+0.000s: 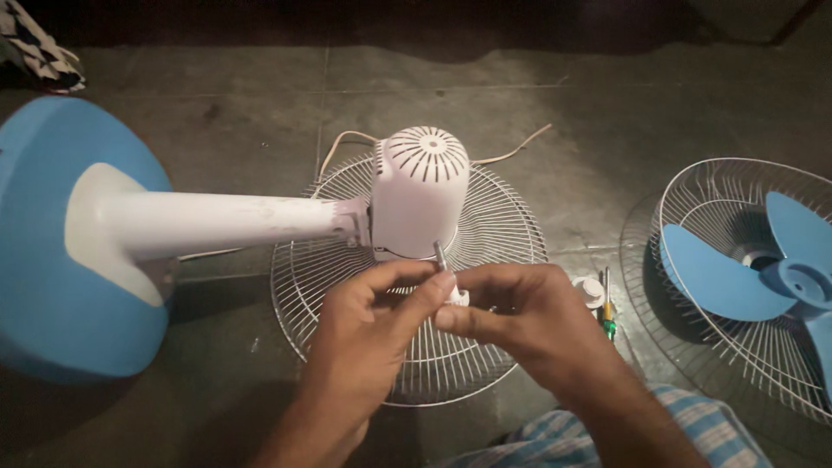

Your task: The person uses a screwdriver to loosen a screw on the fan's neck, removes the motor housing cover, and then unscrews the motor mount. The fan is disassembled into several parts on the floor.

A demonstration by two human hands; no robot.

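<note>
A white fan motor housing (420, 189) lies on its side on a wire grille (303, 269), joined to a white pole (217, 221) and a blue round base (39, 286). A thin metal shaft (440, 255) sticks out of the housing toward me. My left hand (373, 316) and my right hand (511, 312) meet just below the housing, fingertips pinched together on a small white part (458, 296) at the shaft's end. Much of that part is hidden by my fingers.
A second wire grille (702, 186) holding blue fan blades (737, 277) lies at the right. A white plastic cap (589, 290) and a screwdriver with a green and orange handle (608, 316) rest on the floor between the grilles. A cord (516, 149) trails behind the housing.
</note>
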